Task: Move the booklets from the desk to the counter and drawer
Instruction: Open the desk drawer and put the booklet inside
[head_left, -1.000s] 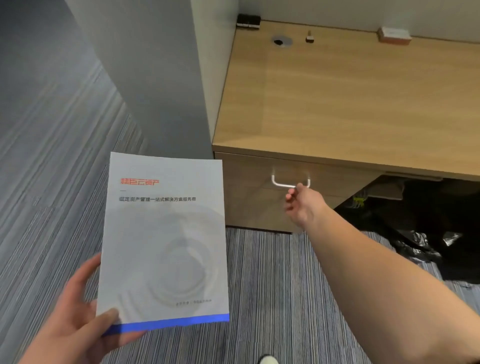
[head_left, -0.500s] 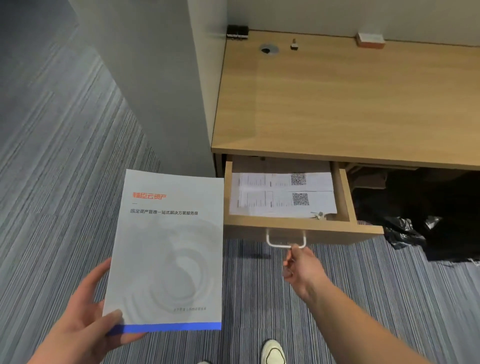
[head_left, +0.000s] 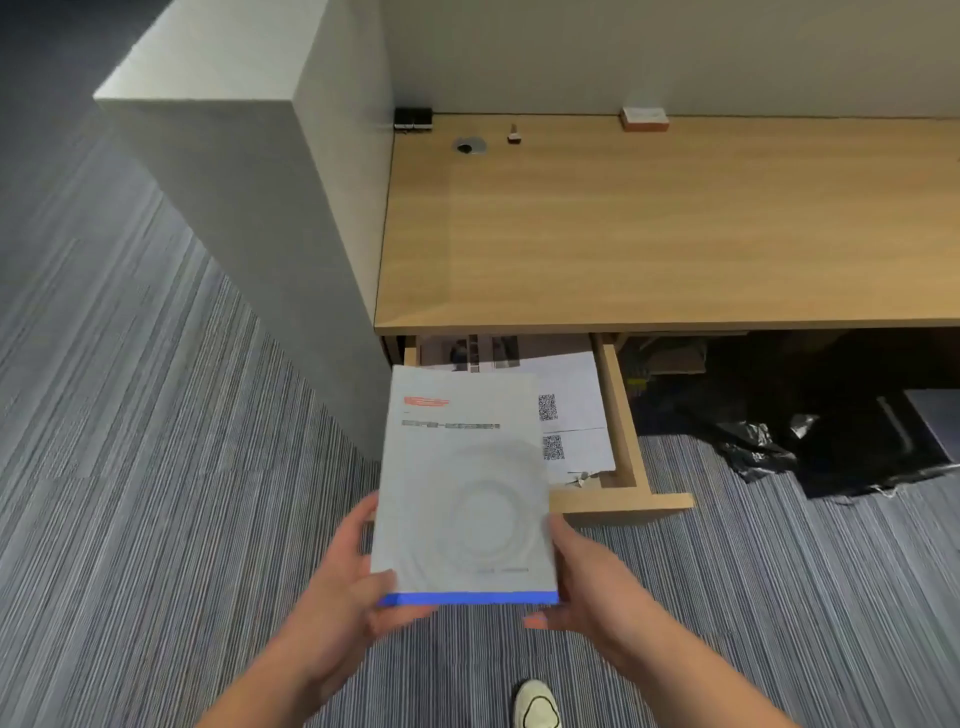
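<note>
A pale grey booklet (head_left: 462, 493) with red lettering near the top and a blue strip along its bottom edge hovers over the front of the pulled-out wooden drawer (head_left: 621, 426). My left hand (head_left: 353, 587) grips its lower left corner, thumb on the cover. My right hand (head_left: 587, 582) holds its lower right edge. Inside the drawer lie white sheets with QR codes (head_left: 571, 415), partly hidden by the booklet. The drawer's handle is hidden behind the booklet and my hands.
The wooden desk top (head_left: 649, 228) carries a small box (head_left: 644, 118), a cable hole (head_left: 469, 146) and a tiny object (head_left: 514, 135) at the back. A grey partition (head_left: 249, 171) stands left. Dark bags (head_left: 810, 431) lie under the desk. My shoe (head_left: 535, 706) is on the striped carpet.
My right hand pulled the drawer out, let go of the handle and took the booklet's right edge. The booklet moved right, over the drawer's front.
</note>
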